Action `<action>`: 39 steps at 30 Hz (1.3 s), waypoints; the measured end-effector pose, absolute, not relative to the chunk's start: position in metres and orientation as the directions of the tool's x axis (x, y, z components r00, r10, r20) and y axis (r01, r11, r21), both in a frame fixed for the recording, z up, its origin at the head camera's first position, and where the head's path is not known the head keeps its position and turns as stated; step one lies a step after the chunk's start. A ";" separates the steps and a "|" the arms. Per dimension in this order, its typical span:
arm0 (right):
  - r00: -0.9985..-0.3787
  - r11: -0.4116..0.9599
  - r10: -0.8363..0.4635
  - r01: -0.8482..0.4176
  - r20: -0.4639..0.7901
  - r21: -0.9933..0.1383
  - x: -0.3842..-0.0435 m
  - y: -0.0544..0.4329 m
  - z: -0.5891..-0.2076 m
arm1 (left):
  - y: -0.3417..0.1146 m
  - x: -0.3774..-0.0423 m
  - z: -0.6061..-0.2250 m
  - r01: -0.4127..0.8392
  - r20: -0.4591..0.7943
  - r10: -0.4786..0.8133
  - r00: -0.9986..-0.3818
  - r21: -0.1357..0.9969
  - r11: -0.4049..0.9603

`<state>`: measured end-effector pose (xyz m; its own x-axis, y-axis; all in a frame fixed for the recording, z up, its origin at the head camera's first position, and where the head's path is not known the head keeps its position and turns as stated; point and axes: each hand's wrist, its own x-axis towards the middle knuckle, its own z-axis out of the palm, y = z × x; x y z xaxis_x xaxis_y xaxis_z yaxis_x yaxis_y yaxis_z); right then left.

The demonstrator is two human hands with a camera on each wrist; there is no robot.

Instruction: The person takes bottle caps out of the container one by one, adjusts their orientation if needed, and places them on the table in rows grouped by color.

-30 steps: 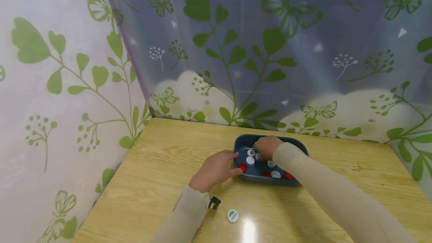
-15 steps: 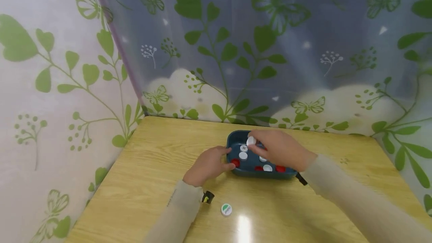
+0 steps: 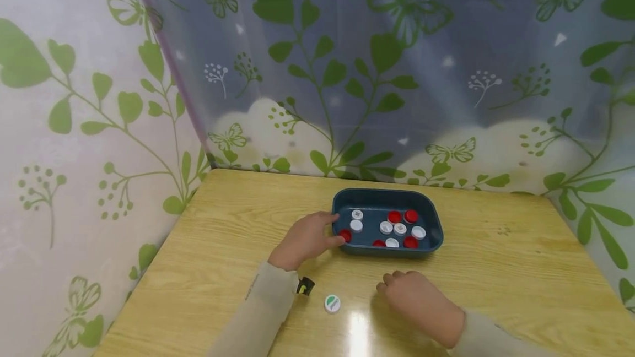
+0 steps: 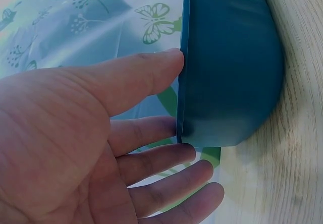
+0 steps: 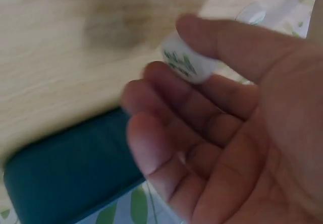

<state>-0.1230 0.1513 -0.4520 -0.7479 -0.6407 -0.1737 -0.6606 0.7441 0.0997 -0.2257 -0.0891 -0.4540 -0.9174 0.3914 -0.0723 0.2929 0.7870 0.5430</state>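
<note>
A dark blue tray (image 3: 372, 207) stands on the table, holding several red and white bottle caps, among them a white one (image 3: 418, 232) and a red one (image 3: 410, 216). My left hand (image 3: 302, 240) touches the tray's left end. In the left wrist view, the thumb rests against the rim of the tray (image 4: 232, 67) and the fingers extend loosely. In front of the tray is my right hand (image 3: 421, 304), low over the table. It pinches a white bottle cap (image 5: 184, 60) with green print, seen in the right wrist view but hidden in the head view.
Another white bottle cap (image 3: 332, 303) with a green mark lies on the wooden table (image 3: 238, 225), between the two forearms. A leaf-patterned curtain (image 3: 317, 98) hangs behind the table, and a similar one (image 3: 99, 158) lines the left side.
My right hand has lifted a white bottle cap from the tray and carried it towards the front of the table. My left hand has stayed at the tray's end.
</note>
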 end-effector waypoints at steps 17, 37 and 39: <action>-0.692 0.699 -0.714 -0.694 -0.108 -0.174 -0.136 0.124 -0.477 | -0.090 -0.226 -0.453 0.298 -0.074 0.393 -0.917 0.530 0.794; -0.698 0.694 -0.704 -0.634 -0.135 -0.340 -0.144 0.117 -0.480 | -0.089 -0.226 -0.453 0.294 -0.079 0.389 -0.918 0.524 0.799; -0.700 0.700 -0.699 -0.626 -0.146 -0.345 -0.144 0.116 -0.481 | -0.089 -0.226 -0.453 0.290 -0.082 0.387 -0.918 0.526 0.800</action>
